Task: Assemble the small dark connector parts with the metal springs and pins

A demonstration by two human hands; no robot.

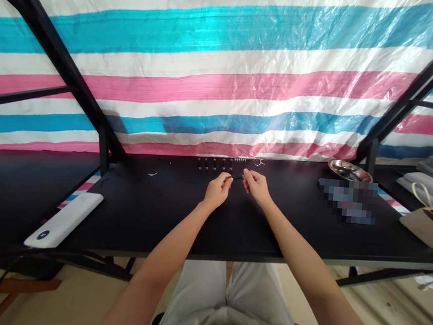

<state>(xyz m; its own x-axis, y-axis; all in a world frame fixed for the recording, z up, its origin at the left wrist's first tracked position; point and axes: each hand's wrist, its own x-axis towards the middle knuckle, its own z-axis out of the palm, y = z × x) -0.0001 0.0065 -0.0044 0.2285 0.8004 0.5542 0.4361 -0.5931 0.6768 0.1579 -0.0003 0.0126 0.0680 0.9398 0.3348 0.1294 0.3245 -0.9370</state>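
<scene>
Over there, a striped sheet [216,81] hangs behind the black table [140,211]. Near the table's far edge, the left hand [217,189] and right hand [256,185] pinch opposite ends of a thin dark piece [237,178], just nearer than a row of small dark pieces [214,164].

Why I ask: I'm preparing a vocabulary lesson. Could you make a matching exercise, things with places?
Things
1. metal dish
2. thin black piece
3. white device
4. beige pouch

Places
A. between left hand and right hand
B. far left of both hands
C. at the picture's right edge
D. at the black tabletop's back edge

Pairs: 1-D, 2-A, 3-B, 4-C
</scene>
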